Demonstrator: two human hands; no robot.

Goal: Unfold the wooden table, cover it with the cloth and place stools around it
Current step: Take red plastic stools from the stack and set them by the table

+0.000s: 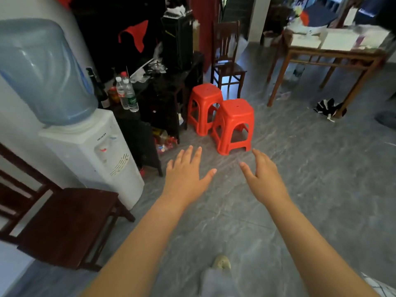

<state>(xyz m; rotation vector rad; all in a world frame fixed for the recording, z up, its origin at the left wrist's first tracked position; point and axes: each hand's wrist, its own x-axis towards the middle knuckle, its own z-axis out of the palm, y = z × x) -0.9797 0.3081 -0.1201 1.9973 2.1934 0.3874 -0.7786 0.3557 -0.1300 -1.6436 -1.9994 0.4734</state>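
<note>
Grey floor point(310, 168) is shown. Near red stool point(234, 121) & far red stool point(204, 103) are set side by side, centre. Stool-fetch step judged underway: left hand point(184, 174), right hand point(264, 179) held spread, empty, short of them; grasp needed next.

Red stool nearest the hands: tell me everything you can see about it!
The nearer red stool looks like moulded plastic, with a flat squarish seat that has a small hole, and four splayed legs. It stands upright on the grey floor, close beside a second red stool. Nothing rests on it.
</note>
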